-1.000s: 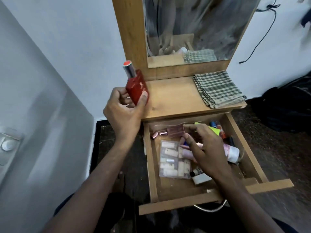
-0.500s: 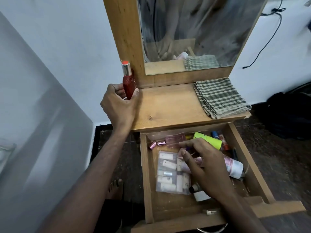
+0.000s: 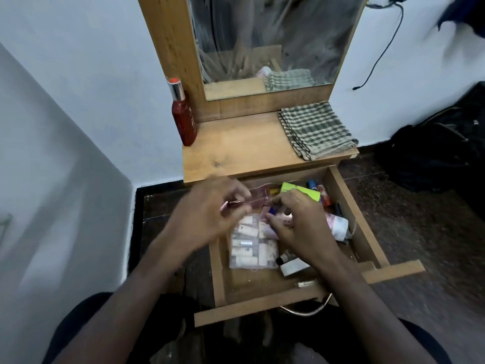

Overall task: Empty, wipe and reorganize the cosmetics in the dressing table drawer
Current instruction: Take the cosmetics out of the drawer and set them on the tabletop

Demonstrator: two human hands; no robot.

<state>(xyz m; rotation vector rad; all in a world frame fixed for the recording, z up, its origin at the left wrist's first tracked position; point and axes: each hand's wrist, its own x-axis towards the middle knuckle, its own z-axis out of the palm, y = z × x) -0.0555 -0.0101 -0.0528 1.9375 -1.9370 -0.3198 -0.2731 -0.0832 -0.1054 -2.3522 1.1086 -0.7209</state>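
The wooden drawer is pulled out and holds many cosmetics. A red bottle with a silver cap stands alone at the back left corner of the dressing table top. My left hand, blurred, is at the drawer's back left, its thumb and fingers curled round a pink bottle with rose-gold caps. My right hand lies over the middle of the drawer with fingers bent onto small items. Whether it grips one is hidden. A clear pouch of small tubes lies below both hands.
A folded checked cloth lies on the table top's right side, below the mirror. In the drawer are a lime-green tube, a pink tube with a white cap and small bottles. A black bag sits on the floor to the right.
My left hand set the red bottle upright on the table top's back left corner, let go and came down to the pink bottle in the drawer. My right hand stayed in the drawer.
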